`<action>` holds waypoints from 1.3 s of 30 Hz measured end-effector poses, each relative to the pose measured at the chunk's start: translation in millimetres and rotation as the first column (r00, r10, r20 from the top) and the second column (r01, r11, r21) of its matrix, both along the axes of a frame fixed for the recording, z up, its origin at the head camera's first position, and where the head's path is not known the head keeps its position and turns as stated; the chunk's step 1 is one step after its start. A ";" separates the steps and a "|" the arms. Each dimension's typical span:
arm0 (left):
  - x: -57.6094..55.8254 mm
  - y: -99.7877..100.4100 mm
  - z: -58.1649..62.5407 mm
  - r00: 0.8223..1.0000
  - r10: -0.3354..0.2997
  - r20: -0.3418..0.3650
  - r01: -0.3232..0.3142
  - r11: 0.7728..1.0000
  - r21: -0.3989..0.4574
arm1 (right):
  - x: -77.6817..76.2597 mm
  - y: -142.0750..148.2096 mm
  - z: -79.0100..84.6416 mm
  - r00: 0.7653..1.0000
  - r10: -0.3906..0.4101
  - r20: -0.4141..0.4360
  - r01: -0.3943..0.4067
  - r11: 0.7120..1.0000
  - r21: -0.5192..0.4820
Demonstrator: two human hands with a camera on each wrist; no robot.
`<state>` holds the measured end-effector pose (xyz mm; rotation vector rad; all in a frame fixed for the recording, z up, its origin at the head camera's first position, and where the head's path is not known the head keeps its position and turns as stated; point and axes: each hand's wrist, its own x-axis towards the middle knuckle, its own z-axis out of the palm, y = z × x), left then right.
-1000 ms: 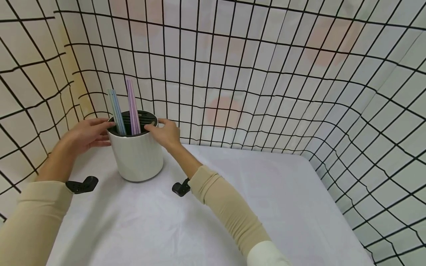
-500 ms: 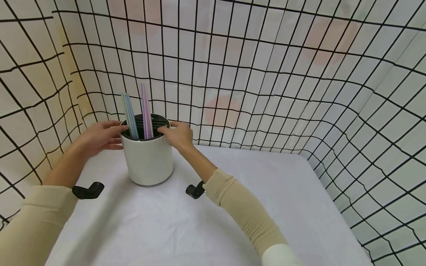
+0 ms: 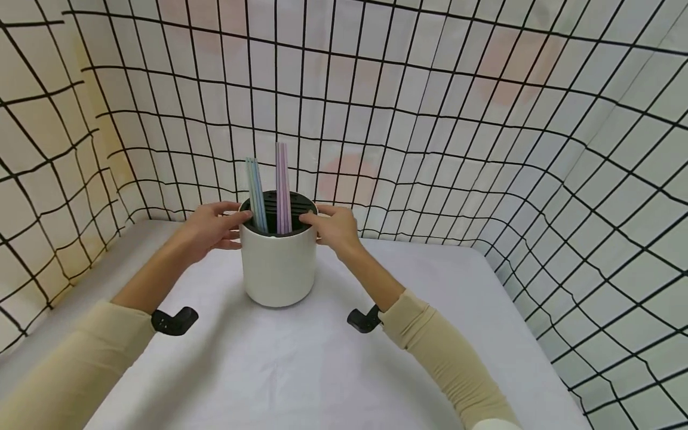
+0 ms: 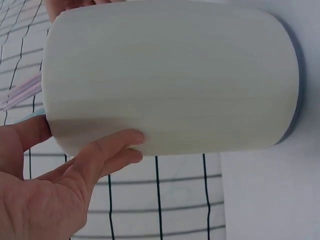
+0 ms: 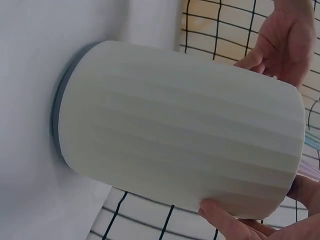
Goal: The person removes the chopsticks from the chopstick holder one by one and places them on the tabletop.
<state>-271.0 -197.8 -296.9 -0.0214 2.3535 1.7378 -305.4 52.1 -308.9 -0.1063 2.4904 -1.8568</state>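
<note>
A white ribbed utensil holder [image 3: 278, 272] stands upright on the white-covered table, with a black slotted insert [image 3: 302, 205] in its top. Light blue and green chopsticks [image 3: 257, 197] lean in its left part, and a purple bundle of chopsticks [image 3: 282, 185] rises beside them. My left hand [image 3: 212, 230] grips the rim from the left, thumb over the edge and fingers along the outer wall. From the opposite side, my right hand [image 3: 335, 228] holds the rim with its thumb over the top. Both wrist views show fingers against the holder's wall [image 4: 170, 80].
Black wire mesh [image 3: 408, 119] encloses the table at the back and both sides. The white tablecloth [image 3: 430, 280] extends to the right and front of the holder. Small black wrist cameras [image 3: 174, 321] stick out from both sleeves.
The utensil holder has moved to the right and a little toward me, away from the left mesh, with both hands on its rim. The view has also shifted slightly.
</note>
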 end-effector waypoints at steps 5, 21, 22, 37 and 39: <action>-0.6 29.2 -1.8 1.000 0.001 -0.012 -0.001 1.000 0.009 | 5.3 31.7 3.5 0.999 -0.018 0.032 0.018 1.000 -0.010; -2.5 88.3 -12.0 0.999 0.017 -0.047 -0.016 0.999 0.029 | 14.1 95.5 12.0 0.995 -0.031 0.094 0.030 0.999 0.011; -2.5 88.9 -12.2 0.999 0.014 -0.048 -0.013 1.000 0.028 | 14.3 96.9 11.9 0.995 -0.030 0.092 0.029 0.999 0.013; -13.6 85.9 -9.8 0.998 -0.013 -0.067 0.013 1.000 -0.007 | 13.2 108.6 2.7 1.000 0.007 0.026 -0.008 0.999 0.041; -18.1 85.9 -10.5 0.998 0.003 -0.065 -0.002 1.000 0.023 | 13.2 108.6 1.4 1.000 0.010 0.021 -0.010 0.999 0.036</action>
